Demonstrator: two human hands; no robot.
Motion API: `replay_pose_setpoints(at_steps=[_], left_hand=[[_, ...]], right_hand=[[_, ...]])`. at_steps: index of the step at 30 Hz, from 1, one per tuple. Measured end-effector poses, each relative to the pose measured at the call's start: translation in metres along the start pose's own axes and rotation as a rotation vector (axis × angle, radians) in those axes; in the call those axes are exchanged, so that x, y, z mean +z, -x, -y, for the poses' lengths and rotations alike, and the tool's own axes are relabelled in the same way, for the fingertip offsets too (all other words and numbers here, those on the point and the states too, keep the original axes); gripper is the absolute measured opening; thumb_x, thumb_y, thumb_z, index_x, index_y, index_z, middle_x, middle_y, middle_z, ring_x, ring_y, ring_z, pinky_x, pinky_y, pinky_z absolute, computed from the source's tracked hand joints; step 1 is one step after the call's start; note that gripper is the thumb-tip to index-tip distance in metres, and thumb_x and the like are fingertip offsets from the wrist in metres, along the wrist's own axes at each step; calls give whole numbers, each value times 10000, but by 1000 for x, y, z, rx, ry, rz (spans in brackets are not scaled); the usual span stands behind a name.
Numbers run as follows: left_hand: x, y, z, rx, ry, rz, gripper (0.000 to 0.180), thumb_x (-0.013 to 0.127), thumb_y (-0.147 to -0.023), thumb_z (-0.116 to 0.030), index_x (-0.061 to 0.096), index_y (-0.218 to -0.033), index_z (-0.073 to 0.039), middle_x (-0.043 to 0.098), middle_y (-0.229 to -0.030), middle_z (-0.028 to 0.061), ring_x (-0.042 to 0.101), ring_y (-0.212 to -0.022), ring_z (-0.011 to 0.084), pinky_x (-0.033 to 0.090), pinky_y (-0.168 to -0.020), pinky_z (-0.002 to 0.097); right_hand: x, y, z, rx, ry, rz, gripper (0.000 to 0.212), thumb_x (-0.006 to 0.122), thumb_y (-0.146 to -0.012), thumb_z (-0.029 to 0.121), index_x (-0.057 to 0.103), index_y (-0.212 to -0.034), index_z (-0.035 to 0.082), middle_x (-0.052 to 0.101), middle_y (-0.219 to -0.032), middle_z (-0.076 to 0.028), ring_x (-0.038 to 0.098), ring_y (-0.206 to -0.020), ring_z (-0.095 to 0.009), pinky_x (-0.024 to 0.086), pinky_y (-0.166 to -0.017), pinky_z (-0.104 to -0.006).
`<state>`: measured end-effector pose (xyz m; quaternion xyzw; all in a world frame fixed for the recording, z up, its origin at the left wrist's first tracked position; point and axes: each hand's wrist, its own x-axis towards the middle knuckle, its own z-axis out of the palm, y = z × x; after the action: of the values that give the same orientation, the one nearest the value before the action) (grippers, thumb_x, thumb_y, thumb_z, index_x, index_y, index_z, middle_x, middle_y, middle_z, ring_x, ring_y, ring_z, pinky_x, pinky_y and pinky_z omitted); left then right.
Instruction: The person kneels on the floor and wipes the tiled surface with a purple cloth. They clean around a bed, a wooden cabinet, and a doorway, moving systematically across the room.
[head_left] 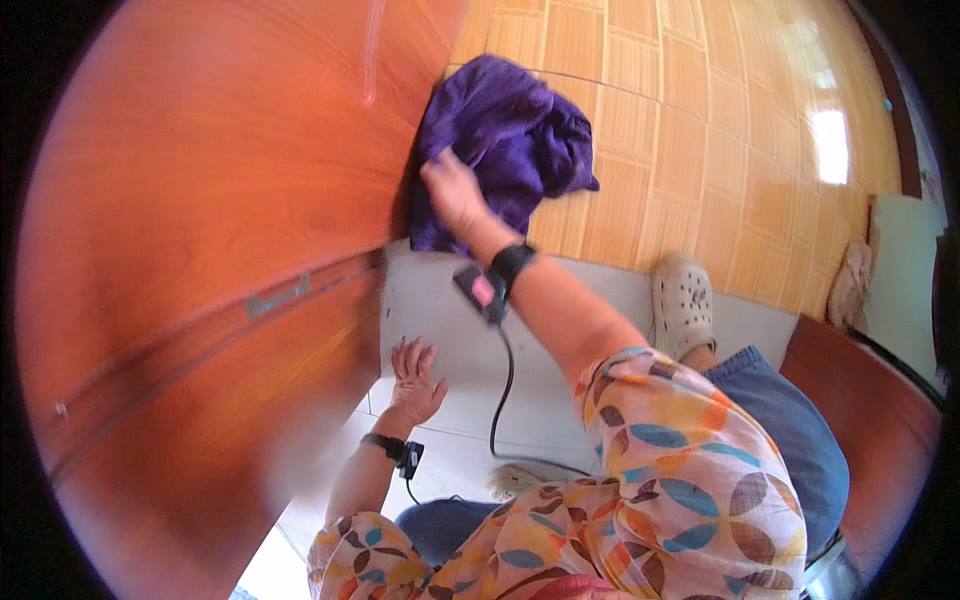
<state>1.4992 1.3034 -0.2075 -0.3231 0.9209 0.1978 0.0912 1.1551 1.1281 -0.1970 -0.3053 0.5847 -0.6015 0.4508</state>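
A crumpled purple cloth (540, 145) lies on the tan tiled floor, against the lower edge of an orange-brown wooden door (270, 150). My right hand (457, 195) reaches forward to the cloth's left part, its fingers bent into the fabric beside the door and slightly blurred. Below it, my left hand (413, 382) is spread with nothing in it, over the grey sill (580, 310) close to the door's edge; whether it touches the sill I cannot tell. Each wrist carries a black strap with a small cabled box.
My foot in a beige clog (684, 300) stands on the sill at the right. A brown wooden panel (850, 420) rises at the lower right. Farther right are a tan slipper (850, 285) and a pale green board (905, 290). A black cable (508, 380) hangs from my right wrist.
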Motion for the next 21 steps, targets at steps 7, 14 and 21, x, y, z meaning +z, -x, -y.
replay_pose_setpoints(at_steps=[7,14,21], left_hand=[[-89,-94,-47,-185,129,-93,572,654,-872,-123,415,-1351,78,427,-1397,252,412,-1311,463,330,-1153,529],[-132,-277,-38,-75,211,-394,665,793,-775,-148,402,-1302,-42,483,-1333,229,448,-1284,424,370,-1095,518],[-159,-384,-4,-143,188,-433,399,565,-968,-128,421,-1311,16,436,-1392,267,453,-1275,477,404,-1083,523]], right_hand=[[67,-18,-17,-173,-56,-260,467,374,-1086,250,400,-1414,-81,413,-1461,-284,368,-1379,-445,249,-1188,-427],[26,-98,24,-45,-152,-143,542,343,-1095,276,336,-1471,-114,328,-1559,-329,251,-1485,-466,199,-1234,-420],[-19,-184,39,-77,-100,-57,421,364,-1112,313,498,-1175,-81,506,-1170,-302,508,-1162,-437,395,-1042,-427]])
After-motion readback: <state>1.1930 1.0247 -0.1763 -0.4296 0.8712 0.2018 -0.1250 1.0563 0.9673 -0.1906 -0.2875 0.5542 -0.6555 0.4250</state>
